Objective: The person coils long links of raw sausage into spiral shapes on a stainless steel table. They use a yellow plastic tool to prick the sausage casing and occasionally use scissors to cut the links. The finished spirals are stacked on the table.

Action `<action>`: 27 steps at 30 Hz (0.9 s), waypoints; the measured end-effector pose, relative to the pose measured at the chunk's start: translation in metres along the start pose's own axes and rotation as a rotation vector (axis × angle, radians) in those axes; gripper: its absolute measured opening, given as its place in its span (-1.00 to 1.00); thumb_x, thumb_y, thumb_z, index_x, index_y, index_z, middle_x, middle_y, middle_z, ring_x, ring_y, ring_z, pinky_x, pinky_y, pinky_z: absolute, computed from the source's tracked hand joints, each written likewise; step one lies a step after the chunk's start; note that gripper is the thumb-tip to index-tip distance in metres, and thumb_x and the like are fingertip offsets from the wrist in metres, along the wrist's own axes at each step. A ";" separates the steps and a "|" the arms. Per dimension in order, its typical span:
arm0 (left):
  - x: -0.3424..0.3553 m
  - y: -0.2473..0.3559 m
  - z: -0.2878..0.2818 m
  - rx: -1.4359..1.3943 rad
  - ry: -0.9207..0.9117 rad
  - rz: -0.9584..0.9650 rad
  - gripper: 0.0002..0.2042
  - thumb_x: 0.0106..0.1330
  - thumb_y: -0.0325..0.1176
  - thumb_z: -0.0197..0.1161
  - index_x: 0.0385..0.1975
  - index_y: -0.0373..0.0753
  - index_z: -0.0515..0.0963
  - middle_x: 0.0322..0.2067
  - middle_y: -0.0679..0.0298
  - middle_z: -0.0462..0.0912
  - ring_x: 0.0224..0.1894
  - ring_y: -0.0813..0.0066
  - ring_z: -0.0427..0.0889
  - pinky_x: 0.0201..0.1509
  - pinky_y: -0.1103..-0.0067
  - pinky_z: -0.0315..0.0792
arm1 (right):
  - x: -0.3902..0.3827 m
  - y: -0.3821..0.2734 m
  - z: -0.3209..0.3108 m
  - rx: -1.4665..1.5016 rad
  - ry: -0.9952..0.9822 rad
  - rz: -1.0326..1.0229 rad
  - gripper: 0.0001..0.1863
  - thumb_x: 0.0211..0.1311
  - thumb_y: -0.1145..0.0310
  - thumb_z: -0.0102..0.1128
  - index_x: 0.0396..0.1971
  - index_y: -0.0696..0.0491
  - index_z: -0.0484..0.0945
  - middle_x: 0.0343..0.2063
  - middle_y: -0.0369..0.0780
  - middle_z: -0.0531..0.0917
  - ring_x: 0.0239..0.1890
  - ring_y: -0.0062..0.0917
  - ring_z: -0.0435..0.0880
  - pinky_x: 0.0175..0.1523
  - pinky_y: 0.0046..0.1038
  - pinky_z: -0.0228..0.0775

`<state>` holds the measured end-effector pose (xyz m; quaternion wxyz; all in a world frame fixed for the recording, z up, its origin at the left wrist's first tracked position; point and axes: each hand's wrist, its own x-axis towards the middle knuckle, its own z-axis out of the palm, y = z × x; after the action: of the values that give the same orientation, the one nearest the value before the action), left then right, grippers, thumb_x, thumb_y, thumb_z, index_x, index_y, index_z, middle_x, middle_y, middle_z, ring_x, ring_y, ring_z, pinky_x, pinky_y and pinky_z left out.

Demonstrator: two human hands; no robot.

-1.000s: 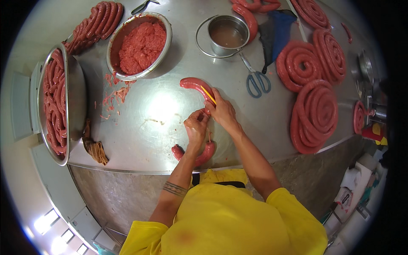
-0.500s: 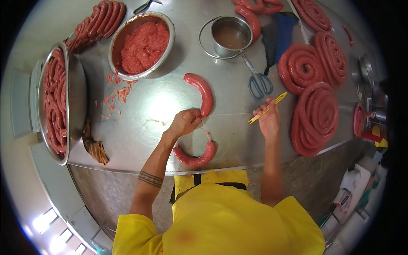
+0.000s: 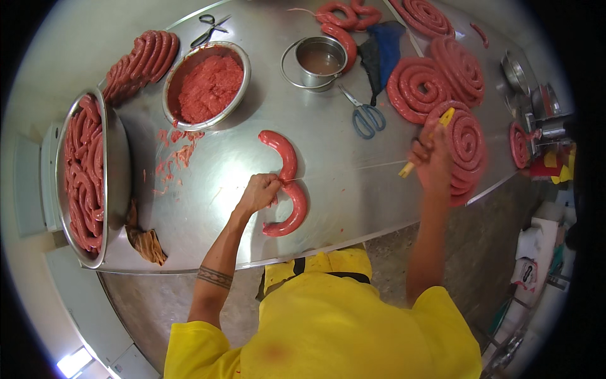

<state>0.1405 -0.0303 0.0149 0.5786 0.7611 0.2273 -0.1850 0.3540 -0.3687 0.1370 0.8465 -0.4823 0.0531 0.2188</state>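
Observation:
Two curved, raw red sausages lie end to end on the steel table, one farther (image 3: 287, 155) and one nearer (image 3: 294, 211). Closed where their ends meet, my left hand (image 3: 259, 192) pinches the joint. From that joint a thin pale twine (image 3: 353, 170) stretches taut to the right. My right hand (image 3: 434, 155), slightly blurred, is wrapped round a yellow netting needle (image 3: 446, 117) at the twine's other end. This hand is raised in front of a coiled sausage (image 3: 468, 140). How the twine passes round the joint is too small to tell.
Blue-handled scissors (image 3: 367, 120) lie beyond the twine, near a small pot of cloudy liquid (image 3: 312, 80). Several sausage coils (image 3: 413, 88) cover the right side. At left stand a bowl of minced meat (image 3: 245, 82) and a large basin of sausages (image 3: 117, 189); a brown cloth (image 3: 146, 245) lies nearby.
The nearer sausage's end has come up against the farther one's at my left hand. My right hand has moved right with the needle, lengthening the twine span. The whole view has shifted.

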 end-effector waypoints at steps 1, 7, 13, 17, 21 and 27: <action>-0.005 -0.005 0.001 -0.176 0.017 -0.065 -0.73 0.37 -0.33 0.00 -0.40 -0.35 0.61 -0.63 0.23 0.60 -0.72 0.53 0.51 -0.61 0.58 0.40 | -0.010 -0.004 0.000 -0.073 0.011 0.021 -0.76 0.57 0.07 -0.03 0.08 -0.21 0.38 -0.55 -0.44 0.29 -0.62 -0.75 0.20 -0.52 -0.65 0.10; -0.031 -0.038 0.016 -1.434 -0.041 -0.257 -0.83 0.41 -0.35 0.02 -0.42 -0.23 0.47 -0.55 0.18 0.67 -0.60 0.47 0.65 -0.57 0.68 0.51 | -0.090 0.043 -0.005 -0.450 -0.079 0.702 -0.74 0.56 0.20 -0.01 0.12 -0.15 0.25 -0.44 -0.37 0.41 -0.61 -0.75 0.25 -0.54 -0.70 0.13; -0.060 -0.021 0.010 -1.315 0.035 -0.224 -0.84 0.39 -0.43 0.07 -0.27 -0.38 0.55 -0.08 -0.06 0.70 -0.15 0.07 0.77 -0.14 0.42 0.72 | -0.152 0.126 0.009 -0.506 -0.196 0.860 -0.75 0.54 0.31 -0.04 0.09 -0.14 0.18 -0.45 -0.31 0.42 -0.55 -0.68 0.33 -0.51 -0.59 0.21; -0.086 -0.004 -0.027 0.414 0.183 0.156 -0.72 0.39 -0.34 0.04 -0.19 -0.38 0.65 -0.36 -0.03 0.73 -0.27 0.18 0.78 -0.15 0.30 0.63 | -0.115 0.172 0.052 -0.986 -0.357 0.204 -0.76 0.51 0.33 -0.03 0.07 -0.07 0.23 -0.53 -0.24 0.42 -0.52 -0.54 0.44 -0.41 -0.41 0.32; -0.106 -0.014 -0.068 0.587 0.141 0.199 -0.71 0.40 -0.29 0.05 -0.17 -0.32 0.67 -0.50 0.04 0.71 -0.49 0.28 0.75 -0.33 0.38 0.62 | -0.079 0.218 0.122 -1.112 -0.478 -0.125 -0.77 0.49 0.34 -0.01 0.05 -0.01 0.28 -0.56 -0.16 0.42 -0.48 -0.46 0.50 -0.32 -0.29 0.36; -0.126 -0.066 -0.088 -0.911 0.073 -0.344 -0.79 0.37 -0.38 0.02 -0.27 -0.40 0.54 -0.52 0.17 0.67 -0.61 0.55 0.63 -0.68 0.64 0.44 | -0.079 0.161 0.135 -0.744 -0.232 0.057 -0.78 0.58 0.21 -0.12 0.10 -0.09 0.25 -0.56 -0.32 0.42 -0.61 -0.66 0.37 -0.55 -0.45 0.25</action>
<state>0.0009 0.0526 0.0543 0.8056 0.3878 0.4278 -0.1328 0.1986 -0.2099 0.1041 0.6076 -0.7269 -0.1128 0.2996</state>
